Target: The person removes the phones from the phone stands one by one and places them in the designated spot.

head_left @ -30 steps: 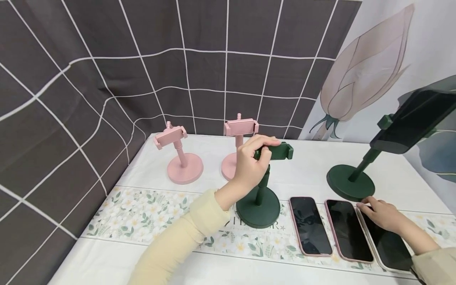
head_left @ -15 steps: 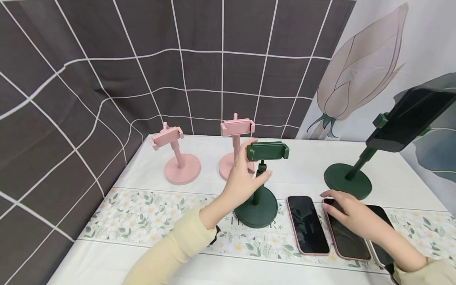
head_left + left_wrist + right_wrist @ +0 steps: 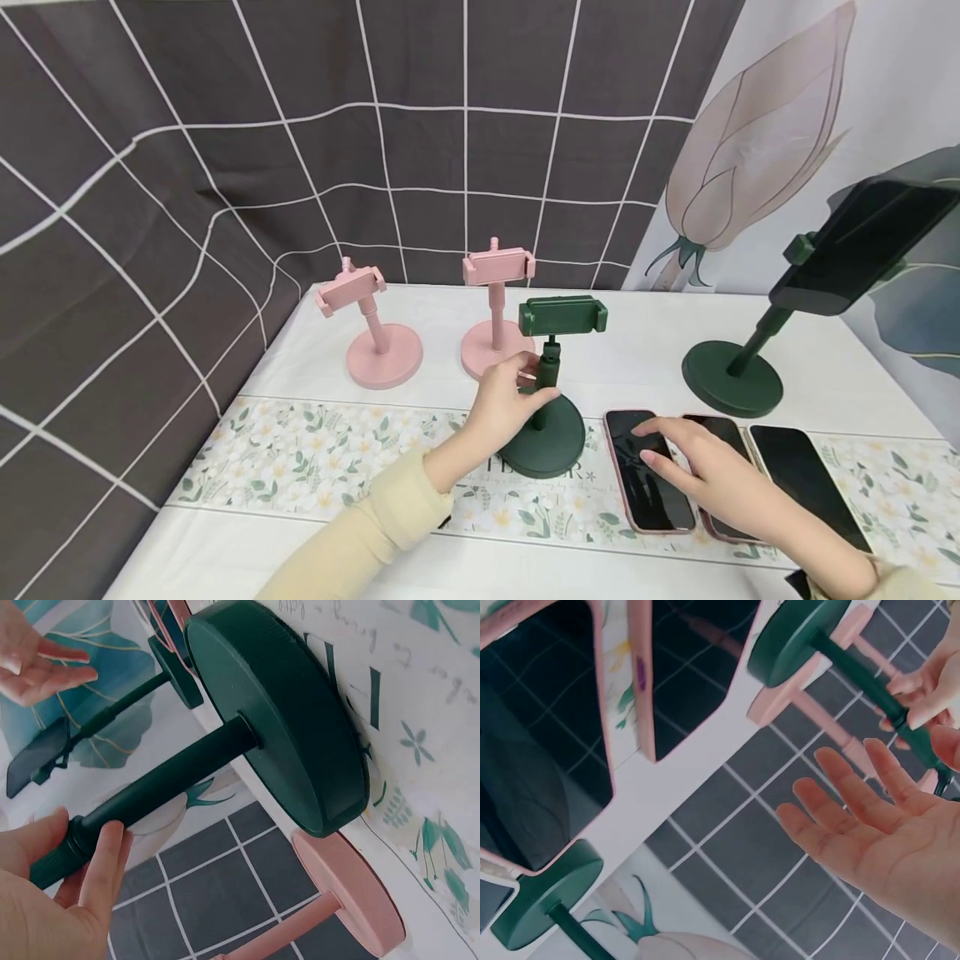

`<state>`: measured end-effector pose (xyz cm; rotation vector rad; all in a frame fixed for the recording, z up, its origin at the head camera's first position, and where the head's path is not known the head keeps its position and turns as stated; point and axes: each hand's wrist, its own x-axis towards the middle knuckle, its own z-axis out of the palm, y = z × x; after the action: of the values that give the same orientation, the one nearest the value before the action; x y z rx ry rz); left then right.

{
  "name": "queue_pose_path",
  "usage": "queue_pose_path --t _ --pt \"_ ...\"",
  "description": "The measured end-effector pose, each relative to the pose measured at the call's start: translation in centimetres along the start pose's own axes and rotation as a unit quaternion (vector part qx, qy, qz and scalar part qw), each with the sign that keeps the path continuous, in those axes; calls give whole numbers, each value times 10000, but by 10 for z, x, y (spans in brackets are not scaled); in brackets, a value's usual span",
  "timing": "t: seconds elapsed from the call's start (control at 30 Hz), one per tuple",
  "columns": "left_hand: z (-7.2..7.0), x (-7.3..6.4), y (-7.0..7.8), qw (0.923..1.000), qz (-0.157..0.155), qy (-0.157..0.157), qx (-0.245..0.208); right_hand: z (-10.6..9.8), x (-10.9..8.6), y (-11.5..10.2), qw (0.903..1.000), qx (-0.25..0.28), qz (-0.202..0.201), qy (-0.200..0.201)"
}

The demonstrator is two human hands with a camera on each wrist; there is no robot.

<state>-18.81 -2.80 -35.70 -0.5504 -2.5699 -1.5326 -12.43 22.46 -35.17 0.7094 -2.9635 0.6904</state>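
In the head view my left hand holds a dark green phone stand by its upright stem. Seen from the left wrist, thumb and fingers close round the stem at its ribbed collar. The round base stands on the table, and the clamp on top carries no phone. My right hand, fingers spread and loosely bent, hovers over the leftmost pink-edged phone. Its palm is bare in the right wrist view. A second pink-edged phone, partly hidden by that hand, and a pale-edged phone lie alongside.
Two pink phone stands stand behind, at the left and centre. Back right, another green stand carries a tilted dark phone. A grey checked cloth hangs behind the white table with its floral strip.
My left hand has come down from the green stand's clamp to its stem. My right hand has travelled left from the pale-edged phone to above the leftmost phone.
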Motion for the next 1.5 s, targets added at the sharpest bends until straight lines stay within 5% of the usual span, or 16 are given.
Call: queue_pose_path --t 0.4,0.73,1.1,1.5 --pt "0 4 11 9998 103 137 117 11 -3 -30 9980 -104 -626 -38" --pt "0 32 31 9997 237 48 -29 15 -9 -32 9956 -220 -910 38" --pt "22 68 40 9980 541 250 195 21 -12 -32 9913 -273 -1258 290" --pt "47 96 26 9974 536 473 -91 20 -12 -37 9940 -118 -1089 69"
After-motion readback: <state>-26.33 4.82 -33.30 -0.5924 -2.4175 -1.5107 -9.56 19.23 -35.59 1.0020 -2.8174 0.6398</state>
